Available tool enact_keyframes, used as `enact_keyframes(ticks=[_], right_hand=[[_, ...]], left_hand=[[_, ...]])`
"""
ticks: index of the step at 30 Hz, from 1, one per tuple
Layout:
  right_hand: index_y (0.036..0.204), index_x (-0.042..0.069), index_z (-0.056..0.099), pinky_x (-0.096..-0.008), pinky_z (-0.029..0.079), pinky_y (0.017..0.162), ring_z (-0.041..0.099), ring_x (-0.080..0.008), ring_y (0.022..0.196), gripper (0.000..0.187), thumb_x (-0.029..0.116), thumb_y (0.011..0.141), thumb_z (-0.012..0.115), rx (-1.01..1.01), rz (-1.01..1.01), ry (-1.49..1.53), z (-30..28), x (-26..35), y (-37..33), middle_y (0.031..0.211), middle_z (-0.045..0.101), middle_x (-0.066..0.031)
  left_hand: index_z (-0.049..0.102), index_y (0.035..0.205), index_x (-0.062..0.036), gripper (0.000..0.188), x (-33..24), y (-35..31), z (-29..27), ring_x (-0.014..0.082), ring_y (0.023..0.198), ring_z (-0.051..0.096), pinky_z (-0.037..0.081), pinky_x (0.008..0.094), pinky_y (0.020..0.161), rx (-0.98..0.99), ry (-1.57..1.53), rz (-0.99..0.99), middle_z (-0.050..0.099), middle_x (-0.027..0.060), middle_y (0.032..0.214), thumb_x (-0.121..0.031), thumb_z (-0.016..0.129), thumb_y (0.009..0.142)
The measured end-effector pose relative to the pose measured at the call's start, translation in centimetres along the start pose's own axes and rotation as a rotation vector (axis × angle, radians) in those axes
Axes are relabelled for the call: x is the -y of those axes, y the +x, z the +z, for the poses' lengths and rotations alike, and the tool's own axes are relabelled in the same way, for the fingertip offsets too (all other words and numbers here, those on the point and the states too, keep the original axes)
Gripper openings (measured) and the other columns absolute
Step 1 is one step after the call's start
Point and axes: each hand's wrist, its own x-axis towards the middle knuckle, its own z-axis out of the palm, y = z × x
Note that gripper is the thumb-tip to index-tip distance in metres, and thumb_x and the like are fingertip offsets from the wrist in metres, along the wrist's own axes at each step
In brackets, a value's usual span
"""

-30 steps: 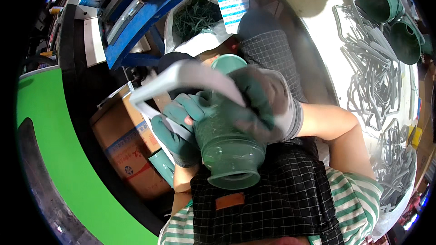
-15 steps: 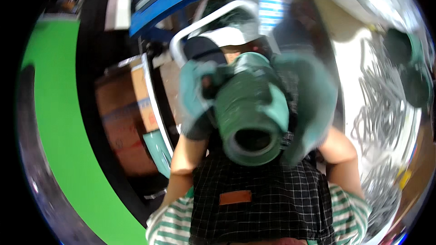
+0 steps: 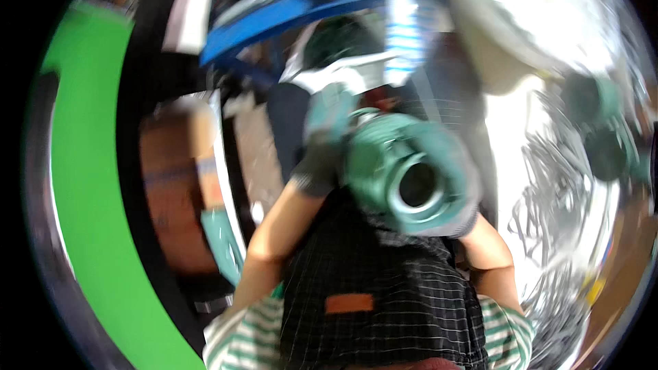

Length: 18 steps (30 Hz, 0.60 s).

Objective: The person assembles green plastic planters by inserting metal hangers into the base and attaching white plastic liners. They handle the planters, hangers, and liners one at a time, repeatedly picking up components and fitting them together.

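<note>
Both of my hands wear grey knit gloves with teal-green coating. Between them, above the black checked apron, is a green hollow cylinder with a ribbed side and a round opening at its near end. My right hand wraps round its right side and near end. On the far left side my left hand grips against the cylinder; its fingertips are partly hidden and smeared by motion. The cylinder is tilted, its opening facing up toward me and slightly right.
A pale surface on the right bears a heap of grey strips and more green hollow parts. Clear plastic bagging lies beyond. Cardboard boxes stand left, beside a green strip. A blue frame crosses the far side.
The cylinder has turned, its opening swinging up and to the right. My right hand has closed in round its near end, and my left hand has shifted slightly right.
</note>
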Motion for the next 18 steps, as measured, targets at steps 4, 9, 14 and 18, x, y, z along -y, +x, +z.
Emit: enact_keyframes(ticks=[4,9,14,18], right_hand=[[0.146,0.0,0.057,-0.0471,0.044,0.101,0.063,-0.0363,0.115,0.105,0.061,0.068,0.09,-0.113,-0.111,-0.217,-6.3,-1.0,-1.6,0.133,0.065,-0.0166],[0.15,0.003,0.047,-0.0381,0.048,0.111,0.061,-0.0228,0.125,0.073,0.04,0.093,0.073,-0.981,0.134,0.222,-17.3,-2.6,-5.4,0.131,0.064,-0.0106],[0.142,0.008,0.059,-0.0452,0.047,0.112,0.06,-0.0261,0.128,0.053,0.045,0.108,0.042,-1.52,-0.291,0.656,-26.6,-0.8,-14.8,0.141,0.063,-0.0108],[0.127,0.018,0.065,-0.0431,0.056,0.095,0.064,-0.0251,0.114,0.04,0.046,0.099,0.058,-1.938,-0.193,0.709,-34.3,-4.2,-22.4,0.13,0.066,-0.0067]], left_hand=[[0.061,0.129,0.0018,0.031,3.4,-3.1,-3.5,0.0299,0.123,0.056,0.054,0.0402,0.1,-0.247,0.016,-0.185,0.053,0.0167,0.136,-0.019,0.053,0.107],[0.052,0.145,0.0079,0.049,8.3,-3.7,-6.9,0.0386,0.136,0.053,0.054,0.0454,0.109,-0.288,0.155,-0.14,0.04,0.0225,0.156,-0.028,0.045,0.111],[0.055,0.14,0.0081,0.043,8.8,-5.9,-8.4,0.0348,0.13,0.057,0.053,0.0424,0.106,0.039,0.544,0.023,0.043,0.0204,0.154,-0.023,0.046,0.112],[0.059,0.136,0.0054,0.034,10.5,-6.8,-7.0,0.0289,0.127,0.059,0.055,0.0372,0.102,0.071,0.438,-0.046,0.046,0.0168,0.147,-0.014,0.051,0.11]])
